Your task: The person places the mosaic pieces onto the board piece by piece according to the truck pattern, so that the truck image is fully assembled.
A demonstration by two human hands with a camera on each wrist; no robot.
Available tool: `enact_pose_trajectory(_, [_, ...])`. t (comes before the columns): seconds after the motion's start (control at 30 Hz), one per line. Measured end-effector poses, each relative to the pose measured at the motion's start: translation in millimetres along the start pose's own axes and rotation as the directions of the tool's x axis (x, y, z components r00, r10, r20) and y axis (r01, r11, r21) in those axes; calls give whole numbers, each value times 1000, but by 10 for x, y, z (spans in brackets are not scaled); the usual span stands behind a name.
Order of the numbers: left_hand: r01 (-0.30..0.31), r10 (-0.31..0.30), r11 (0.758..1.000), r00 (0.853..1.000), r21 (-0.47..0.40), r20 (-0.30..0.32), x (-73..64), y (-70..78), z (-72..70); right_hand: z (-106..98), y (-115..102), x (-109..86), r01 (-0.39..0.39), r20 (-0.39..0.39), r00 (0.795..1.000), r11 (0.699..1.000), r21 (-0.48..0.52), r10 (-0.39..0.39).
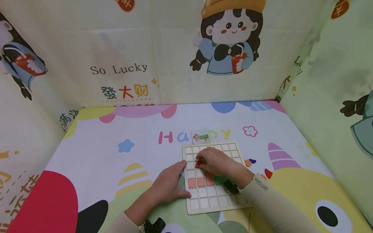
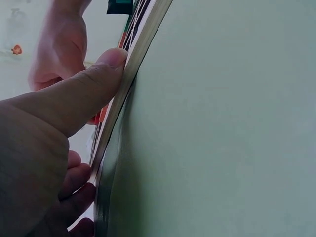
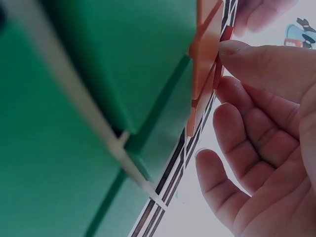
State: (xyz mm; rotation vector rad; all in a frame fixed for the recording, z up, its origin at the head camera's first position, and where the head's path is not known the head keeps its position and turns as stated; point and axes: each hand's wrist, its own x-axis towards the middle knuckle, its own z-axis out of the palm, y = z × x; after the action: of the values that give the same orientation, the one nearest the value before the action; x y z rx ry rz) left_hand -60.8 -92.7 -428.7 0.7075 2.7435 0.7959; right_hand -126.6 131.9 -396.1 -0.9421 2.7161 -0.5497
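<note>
A pale wooden grid board [image 1: 215, 209] lies on the table in front of the person. Between thumb and forefinger the right hand [image 1: 217, 160] pinches a small red piece [image 3: 224, 61] over the upper left cells. Just below it sits an orange-red piece [image 1: 208, 173], partly hidden by that hand. One row further down, pink squares [image 1: 201, 182] and a green square [image 1: 218, 180] fill cells side by side. Along the board's left edge rests the left hand [image 1: 167, 184], its fingers extended and its thumb [image 2: 111, 59] against the rim.
A small picture card [image 1: 200, 136] with a gridded drawing lies behind the board. Off its right side are an orange round piece [image 1: 248, 162], a dark blue piece [image 1: 253, 160] and a red piece [image 1: 268, 173]. A printed cloth covers the table; printed curtains [image 1: 172, 48] stand around it.
</note>
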Motion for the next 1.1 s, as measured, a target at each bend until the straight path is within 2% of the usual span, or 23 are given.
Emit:
enact_pose_trajectory(0.47, [-2,2,1000,1000,-18,-2,0,1,-12,-17,-13,-10,-16,15,1000,1000,-2,16])
enact_pose_trajectory(1.1, [6,-6,1000,1000,-16,2,-1,-4,0,5,-9,-25,-11,-5,1000,1000,-11,11])
